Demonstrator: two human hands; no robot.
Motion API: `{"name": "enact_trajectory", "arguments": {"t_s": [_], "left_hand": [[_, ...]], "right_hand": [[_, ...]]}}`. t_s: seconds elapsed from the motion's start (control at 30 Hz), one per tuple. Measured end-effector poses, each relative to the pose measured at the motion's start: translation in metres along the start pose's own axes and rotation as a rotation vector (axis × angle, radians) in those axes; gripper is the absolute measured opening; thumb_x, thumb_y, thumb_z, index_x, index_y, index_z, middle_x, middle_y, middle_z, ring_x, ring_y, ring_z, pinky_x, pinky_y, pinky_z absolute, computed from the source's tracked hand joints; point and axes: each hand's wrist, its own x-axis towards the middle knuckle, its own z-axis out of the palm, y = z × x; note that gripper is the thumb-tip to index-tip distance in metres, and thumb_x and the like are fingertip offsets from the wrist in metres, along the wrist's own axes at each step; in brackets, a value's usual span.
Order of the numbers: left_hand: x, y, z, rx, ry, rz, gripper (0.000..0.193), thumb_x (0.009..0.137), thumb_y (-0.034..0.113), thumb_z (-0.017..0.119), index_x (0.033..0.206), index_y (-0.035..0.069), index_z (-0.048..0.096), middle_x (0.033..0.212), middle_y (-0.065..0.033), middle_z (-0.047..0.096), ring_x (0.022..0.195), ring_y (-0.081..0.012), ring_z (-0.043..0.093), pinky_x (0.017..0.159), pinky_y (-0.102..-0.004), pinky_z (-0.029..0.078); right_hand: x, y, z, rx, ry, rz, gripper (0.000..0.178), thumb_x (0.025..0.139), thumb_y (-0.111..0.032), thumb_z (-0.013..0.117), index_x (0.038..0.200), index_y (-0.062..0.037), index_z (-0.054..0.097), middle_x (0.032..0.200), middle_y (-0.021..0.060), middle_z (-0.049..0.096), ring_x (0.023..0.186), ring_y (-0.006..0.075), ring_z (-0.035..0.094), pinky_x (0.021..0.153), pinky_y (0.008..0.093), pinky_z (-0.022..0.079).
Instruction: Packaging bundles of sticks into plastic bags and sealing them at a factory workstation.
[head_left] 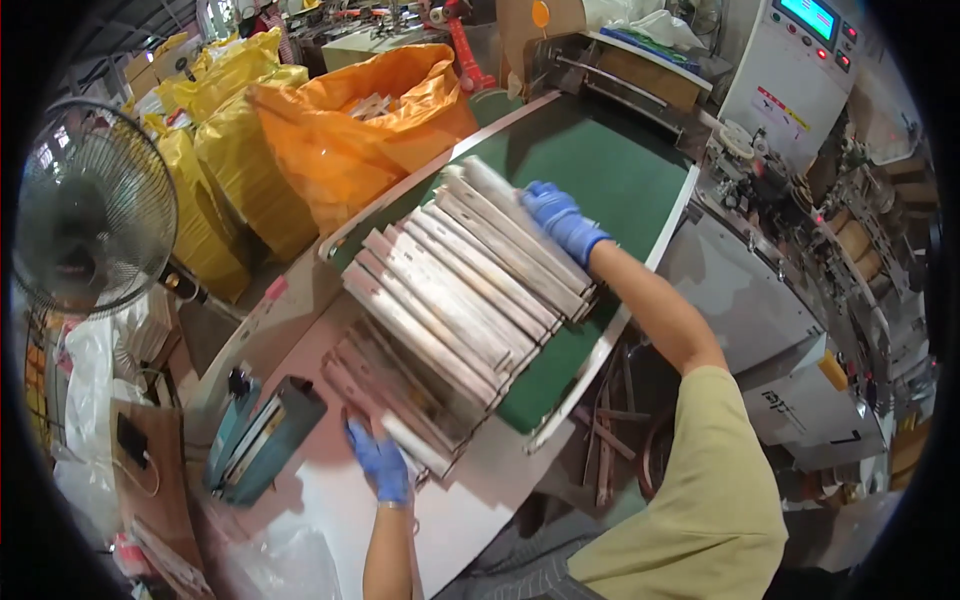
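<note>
Right hand (565,222): fingers together against the outermost strip; clamping, cannot tell. Left hand (380,468): at the row's opposite end, grip hidden. Row of long flat strips (430,275) straddles the near end of the green conveyor belt (625,150), long axes crosswise to it. Green margin before belt's right rail (677,215); wider green beyond.

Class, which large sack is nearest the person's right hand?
The orange sack; the yellow sacks stand to its left, farther from the right hand.
</note>
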Motion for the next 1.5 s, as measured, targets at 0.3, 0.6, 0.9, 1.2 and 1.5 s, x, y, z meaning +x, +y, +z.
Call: {"name": "enact_trajectory", "arguments": {"t_s": [0.3, 0.6, 0.9, 1.2, 1.5], "left_hand": [[0.065, -0.027, -0.004, -0.722, 0.133, -0.396, 0.071, 0.077, 0.057, 0.055, 0.124, 0.006, 0.042, 0.115, -0.0061, 0.05, 0.102, -0.0184, 0.047, 0.087, -0.0303, 0.039], [0.039, -0.008, -0.004, -0.1, 0.26, -0.294, 0.102, 0.069, 0.057, 0.062, 0.134, -0.008, 0.018, 0.139, -0.0208, 0.023, 0.128, -0.0268, 0.024, 0.105, -0.0324, 0.019], [0.057, -0.012, -0.02, -0.224, 0.247, -0.239, 0.088, 0.065, 0.034, 0.076, 0.131, -0.001, 0.03, 0.123, -0.0119, 0.044, 0.11, -0.02, 0.045, 0.094, -0.03, 0.035], [-0.01, 0.014, -0.088, -0.827, -0.251, -0.498, 0.057, 0.066, 0.014, 0.075, 0.116, 0.005, 0.049, 0.099, -0.0052, 0.06, 0.088, -0.0159, 0.058, 0.077, -0.0283, 0.049], [-0.059, 0.092, -0.144, -0.297, -0.281, 0.576, 0.105, 0.054, 0.027, 0.083, 0.136, 0.008, 0.02, 0.132, -0.0133, 0.036, 0.118, -0.0237, 0.04, 0.097, -0.0364, 0.035]], "right_hand": [[-0.071, -0.278, -0.041, 0.177, -0.137, -0.275, 0.042, 0.076, -0.038, 0.051, 0.099, -0.0029, 0.053, 0.103, 0.0233, 0.052, 0.096, 0.0376, 0.05, 0.081, 0.0461, 0.041], [-0.062, -0.253, -0.004, -0.077, -0.028, 0.067, 0.043, 0.077, -0.041, 0.05, 0.098, -0.0034, 0.058, 0.097, 0.015, 0.058, 0.094, 0.0298, 0.053, 0.079, 0.0446, 0.04], [-0.085, -0.295, 0.09, 0.349, -0.416, 0.459, 0.081, 0.076, -0.06, 0.051, 0.126, 0.0027, 0.039, 0.126, 0.0229, 0.044, 0.118, 0.0347, 0.042, 0.093, 0.0364, 0.038], [-0.165, -0.325, 0.051, 1.823, -1.008, 0.577, 0.05, 0.076, -0.032, 0.066, 0.111, 0.0004, 0.054, 0.096, 0.009, 0.061, 0.087, 0.0164, 0.058, 0.08, 0.0297, 0.047], [-0.187, -0.336, -0.056, 1.768, -0.393, -0.426, 0.122, 0.046, -0.025, 0.087, 0.138, -0.0039, 0.011, 0.135, 0.0144, 0.031, 0.121, 0.0249, 0.038, 0.1, 0.0348, 0.031]]}}
